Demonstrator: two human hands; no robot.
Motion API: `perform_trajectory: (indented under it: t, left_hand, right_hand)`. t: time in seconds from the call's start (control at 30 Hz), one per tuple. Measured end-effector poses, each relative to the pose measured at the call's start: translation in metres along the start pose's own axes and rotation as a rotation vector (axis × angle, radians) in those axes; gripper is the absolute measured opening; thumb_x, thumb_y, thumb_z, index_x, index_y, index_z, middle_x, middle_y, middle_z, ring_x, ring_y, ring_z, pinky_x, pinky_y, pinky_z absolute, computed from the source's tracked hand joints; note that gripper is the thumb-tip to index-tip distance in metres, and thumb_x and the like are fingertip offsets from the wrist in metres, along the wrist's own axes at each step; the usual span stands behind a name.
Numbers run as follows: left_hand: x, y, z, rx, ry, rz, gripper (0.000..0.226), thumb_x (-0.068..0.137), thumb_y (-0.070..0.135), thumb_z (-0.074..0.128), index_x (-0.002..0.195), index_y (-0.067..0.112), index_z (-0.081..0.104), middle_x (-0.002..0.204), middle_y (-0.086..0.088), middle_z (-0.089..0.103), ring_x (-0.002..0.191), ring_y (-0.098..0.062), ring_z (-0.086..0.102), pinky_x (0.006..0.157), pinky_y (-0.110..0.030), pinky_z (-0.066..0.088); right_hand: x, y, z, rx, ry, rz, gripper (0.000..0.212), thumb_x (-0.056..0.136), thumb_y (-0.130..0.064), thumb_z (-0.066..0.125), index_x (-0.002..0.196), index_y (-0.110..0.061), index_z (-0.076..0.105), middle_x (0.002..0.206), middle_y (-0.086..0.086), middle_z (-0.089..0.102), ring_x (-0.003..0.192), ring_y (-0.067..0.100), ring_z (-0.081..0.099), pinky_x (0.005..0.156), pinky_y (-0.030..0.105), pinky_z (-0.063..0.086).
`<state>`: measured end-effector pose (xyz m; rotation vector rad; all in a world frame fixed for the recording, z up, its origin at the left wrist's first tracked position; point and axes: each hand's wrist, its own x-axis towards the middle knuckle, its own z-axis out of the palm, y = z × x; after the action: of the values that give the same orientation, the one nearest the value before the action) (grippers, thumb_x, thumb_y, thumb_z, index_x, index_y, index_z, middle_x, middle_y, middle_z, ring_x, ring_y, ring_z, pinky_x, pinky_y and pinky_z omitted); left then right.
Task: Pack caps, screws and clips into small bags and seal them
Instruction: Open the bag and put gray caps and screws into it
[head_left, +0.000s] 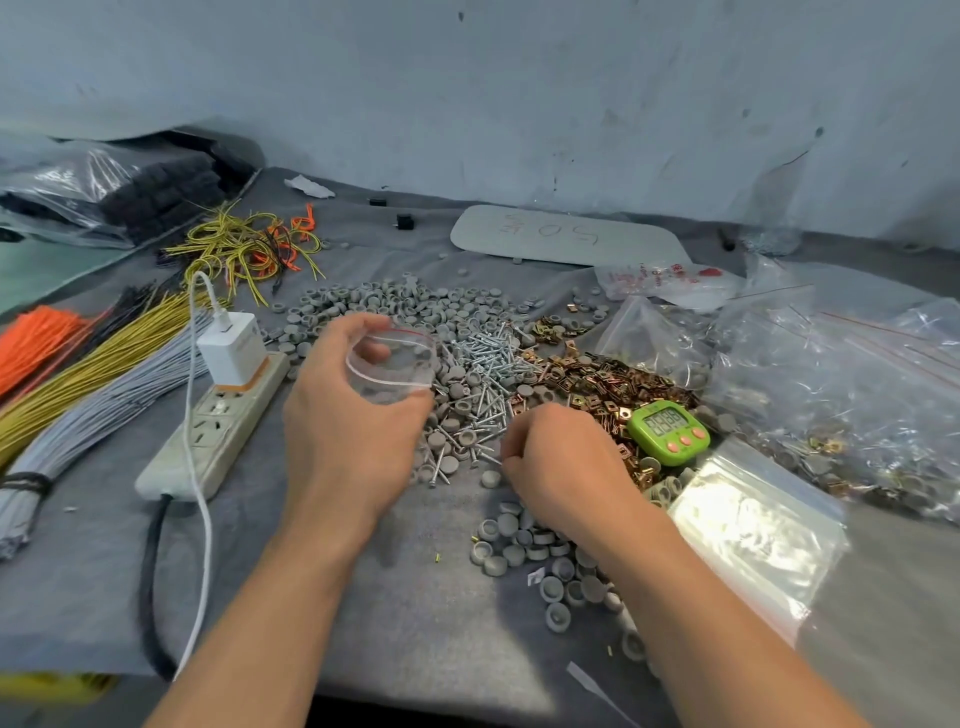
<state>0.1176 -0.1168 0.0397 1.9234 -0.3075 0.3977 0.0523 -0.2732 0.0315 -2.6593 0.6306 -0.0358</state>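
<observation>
The left hand (353, 421) is holding a small zip bag (392, 364) above the grey cloth (415, 613), thumb and curled fingers pinching its red-lined mouth and spreading it into an open ring. The bag is clear, and whether anything is lying inside it cannot be told. The right hand (561, 457) is resting low on the cloth with its fingers curled and the tips drawn together at the near edge of the screws (483, 374); whether it is pinching a screw cannot be told.

The screws are lying in a loose heap between the two hands, mixed at the edges with grey caps (405, 306) that are spreading behind the bag and under the right wrist. Brass-coloured clips (613, 379) are piling just right of the screws, touching a green digital timer (667, 428). Near the right forearm a stack of flat zip bags (753, 525) is lying. Beyond it a large clear bag (841, 395) is holding many small bags with caps and clips in them. Left of the left hand a power strip (213, 426) is carrying a white charger (234, 353).
</observation>
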Motion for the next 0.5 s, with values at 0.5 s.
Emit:
perform_trajectory:
  t: [0.5]
  left_hand:
    - [-0.009,-0.003,0.016,0.133,-0.278,0.036,0.070,0.070,0.019,0.081,0.122,0.054,0.050,0.099,0.026,0.059,0.086,0.017,0.053,0.063,-0.004,0.038]
  right_hand:
    - [-0.001,0.001,0.001,-0.121,0.037,-0.043,0.013,0.091,-0.012,0.064,0.092,-0.024,0.069,0.094,0.001,0.070,0.090,0.026,0.065,0.088,0.039,0.050]
